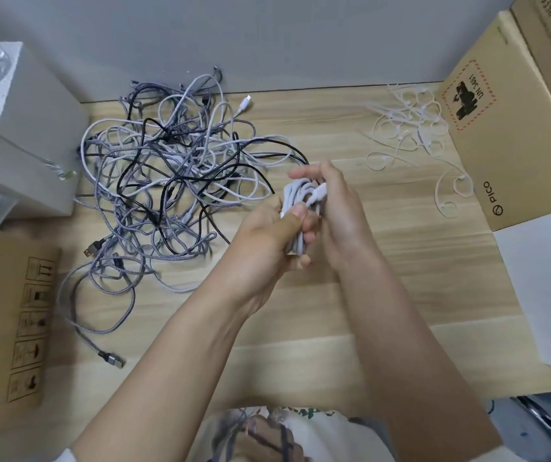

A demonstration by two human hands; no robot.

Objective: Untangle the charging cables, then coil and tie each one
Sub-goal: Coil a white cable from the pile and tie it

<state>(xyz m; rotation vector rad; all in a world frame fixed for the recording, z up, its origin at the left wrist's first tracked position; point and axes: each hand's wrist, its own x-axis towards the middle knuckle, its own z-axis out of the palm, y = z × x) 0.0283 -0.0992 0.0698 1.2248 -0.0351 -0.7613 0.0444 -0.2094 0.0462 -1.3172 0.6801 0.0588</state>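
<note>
Above the middle of the wooden table (300,345), both hands hold a coiled white cable (295,198). My left hand (264,241) grips the coil from below, thumb pressed on its strands. My right hand (334,211) wraps around the coil from the right, fingers curled over its top. To the left lies a large tangle of grey braided, white and black cables (174,175), with a white plug (245,103) at the back and a metal USB plug (110,358) at the front left. A heap of white cable ties (410,128) lies at the back right.
A brown cardboard box (500,135) stands at the right, with a white sheet (547,295) in front of it. Another cardboard box (10,315) sits at the left front, and a grey box (34,138) at the back left. A grey wall runs behind the table.
</note>
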